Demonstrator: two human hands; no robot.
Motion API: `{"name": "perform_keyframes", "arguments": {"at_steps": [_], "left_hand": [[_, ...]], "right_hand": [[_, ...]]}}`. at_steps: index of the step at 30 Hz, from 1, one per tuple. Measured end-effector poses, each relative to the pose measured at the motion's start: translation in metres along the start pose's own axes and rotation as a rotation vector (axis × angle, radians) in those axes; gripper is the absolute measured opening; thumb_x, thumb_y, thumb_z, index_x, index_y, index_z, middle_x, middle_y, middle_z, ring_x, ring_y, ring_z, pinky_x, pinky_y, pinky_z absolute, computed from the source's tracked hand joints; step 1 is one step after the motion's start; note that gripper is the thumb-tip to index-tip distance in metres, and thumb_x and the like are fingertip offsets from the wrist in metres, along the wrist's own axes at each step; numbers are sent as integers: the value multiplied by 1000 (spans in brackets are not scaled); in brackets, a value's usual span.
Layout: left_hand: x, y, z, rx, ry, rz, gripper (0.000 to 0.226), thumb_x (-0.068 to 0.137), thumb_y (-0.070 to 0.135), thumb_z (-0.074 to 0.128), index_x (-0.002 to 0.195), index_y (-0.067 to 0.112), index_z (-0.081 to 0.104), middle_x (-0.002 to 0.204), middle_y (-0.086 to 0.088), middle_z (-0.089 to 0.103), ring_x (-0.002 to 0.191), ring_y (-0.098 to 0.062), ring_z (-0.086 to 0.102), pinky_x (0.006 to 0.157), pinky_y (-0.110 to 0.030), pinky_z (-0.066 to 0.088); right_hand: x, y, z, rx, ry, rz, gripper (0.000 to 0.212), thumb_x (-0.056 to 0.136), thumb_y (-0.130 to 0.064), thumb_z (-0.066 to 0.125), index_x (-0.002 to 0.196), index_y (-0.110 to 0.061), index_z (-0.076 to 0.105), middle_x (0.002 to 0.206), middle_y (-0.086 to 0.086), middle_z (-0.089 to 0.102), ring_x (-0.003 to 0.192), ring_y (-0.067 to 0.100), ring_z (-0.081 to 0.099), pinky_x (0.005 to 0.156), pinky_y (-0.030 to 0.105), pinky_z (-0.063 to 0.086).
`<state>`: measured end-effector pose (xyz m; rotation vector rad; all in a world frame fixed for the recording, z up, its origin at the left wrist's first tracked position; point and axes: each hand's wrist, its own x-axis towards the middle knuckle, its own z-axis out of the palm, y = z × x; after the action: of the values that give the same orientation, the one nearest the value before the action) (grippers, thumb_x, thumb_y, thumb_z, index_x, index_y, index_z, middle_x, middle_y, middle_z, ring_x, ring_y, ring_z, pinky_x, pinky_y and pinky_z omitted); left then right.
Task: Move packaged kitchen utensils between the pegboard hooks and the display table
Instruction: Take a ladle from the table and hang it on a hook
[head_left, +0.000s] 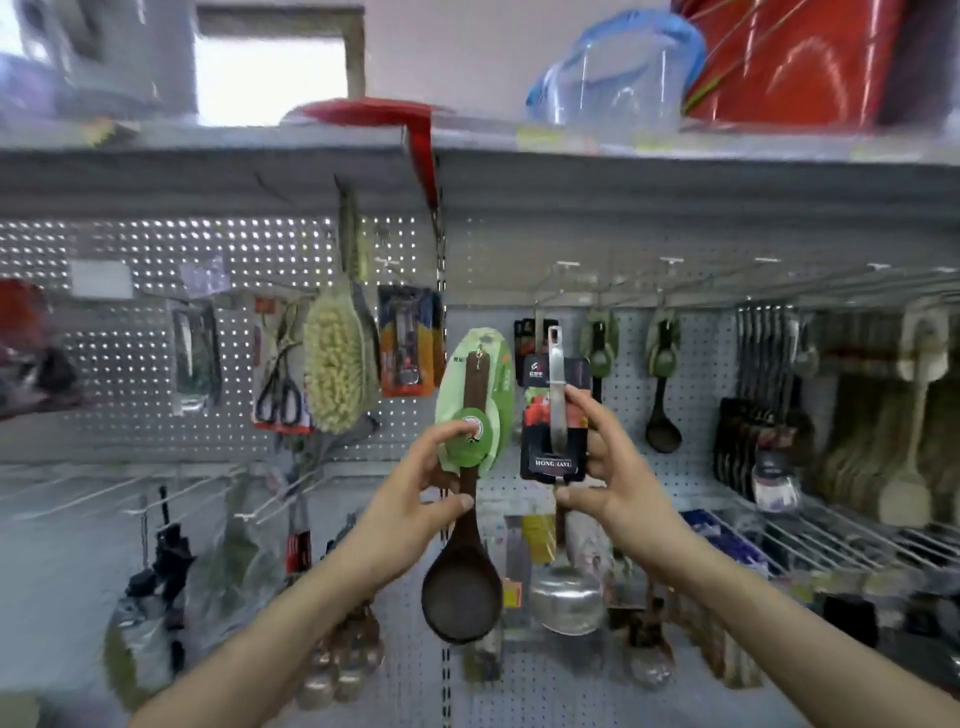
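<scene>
My left hand (415, 483) pinches a dark wooden spoon (461, 587) by its green oval card, thumb on the handle below the card. The spoon hangs bowl-down in front of the white pegboard (691, 364). My right hand (605, 467) grips a steel ladle (565, 597) at its black and red card (553, 415); the ladle's handle top (554, 338) rises above the card and its bowl hangs below. Both utensils are held side by side, upright, just in front of the hooks.
More carded wooden spoons (662, 395) hang on hooks at the right, with dark spatulas (753, 415) and pale wooden turners (914, 415) beyond. Scissors (280, 374), a bristle brush (335, 364) and a carded tool hang at the left. A shelf (519, 156) with containers runs overhead. Wire racks (831, 540) jut out lower right.
</scene>
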<state>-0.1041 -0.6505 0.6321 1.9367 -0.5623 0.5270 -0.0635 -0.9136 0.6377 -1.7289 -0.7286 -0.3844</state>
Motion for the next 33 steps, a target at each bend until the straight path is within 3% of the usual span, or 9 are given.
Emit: {"name": "perform_keyframes", "arguments": {"at_steps": [2, 6, 9, 12, 16, 20, 25, 29, 33], "left_hand": [[22, 13, -2, 13, 7, 37, 82, 96, -3, 70, 151, 52, 45, 150, 22, 54, 126, -14, 60, 107, -34, 52], [48, 25, 0, 48, 15, 102, 90, 98, 0, 70, 149, 67, 39, 158, 39, 38, 123, 15, 51, 97, -5, 42], [59, 21, 8, 59, 12, 92, 93, 98, -2, 69, 149, 69, 37, 159, 39, 35, 127, 23, 45, 95, -1, 39], [72, 14, 12, 71, 25, 72, 93, 98, -1, 70, 150, 69, 35, 161, 37, 33, 128, 18, 47, 99, -5, 41], [88, 7, 11, 94, 23, 57, 94, 99, 0, 69, 151, 69, 34, 159, 43, 30, 150, 13, 27, 118, -19, 32], [110, 8, 16, 109, 34, 72, 93, 100, 0, 68, 150, 70, 34, 158, 46, 30, 149, 17, 25, 112, -10, 34], [129, 0, 17, 109, 52, 71, 93, 99, -3, 68, 152, 66, 35, 162, 39, 31, 153, 7, 26, 128, -37, 28], [138, -7, 17, 100, 70, 71, 95, 98, -5, 68, 152, 66, 36, 163, 35, 34, 149, 5, 37, 124, -36, 38], [145, -18, 17, 103, 75, 61, 94, 98, -4, 68, 153, 64, 35, 163, 36, 33, 153, 0, 33, 127, -44, 34]], "right_hand": [[18, -7, -9, -8, 7, -13, 108, 90, 17, 71, 155, -62, 36, 144, -11, 64, 122, 13, 70, 95, 39, 63], [38, -6, -22, 10, -21, -25, 109, 91, 18, 69, 152, -67, 37, 151, -12, 58, 123, 13, 69, 98, 40, 62], [51, 6, -29, 44, -28, -12, 110, 90, 20, 68, 154, -64, 38, 150, -8, 61, 125, 16, 69, 94, 38, 62], [70, 14, -39, 71, -6, 16, 112, 89, 23, 67, 154, -63, 38, 147, -3, 63, 118, 21, 73, 92, 41, 64], [93, 14, -44, 117, 0, 42, 110, 88, 26, 65, 153, -60, 41, 147, -4, 62, 117, 19, 74, 95, 42, 64], [121, 20, -51, 147, -5, 55, 110, 89, 26, 63, 151, -62, 43, 140, 0, 68, 112, 28, 75, 94, 54, 63], [137, 33, -49, 178, -44, 58, 110, 87, 28, 62, 146, -63, 45, 143, 3, 66, 113, 25, 76, 84, 38, 65], [143, 46, -47, 171, -54, 24, 111, 88, 26, 63, 148, -66, 44, 145, -2, 64, 117, 23, 74, 92, 44, 65], [145, 56, -47, 147, -36, 10, 111, 91, 24, 63, 148, -68, 42, 150, -1, 60, 118, 24, 73, 96, 47, 64]]}}
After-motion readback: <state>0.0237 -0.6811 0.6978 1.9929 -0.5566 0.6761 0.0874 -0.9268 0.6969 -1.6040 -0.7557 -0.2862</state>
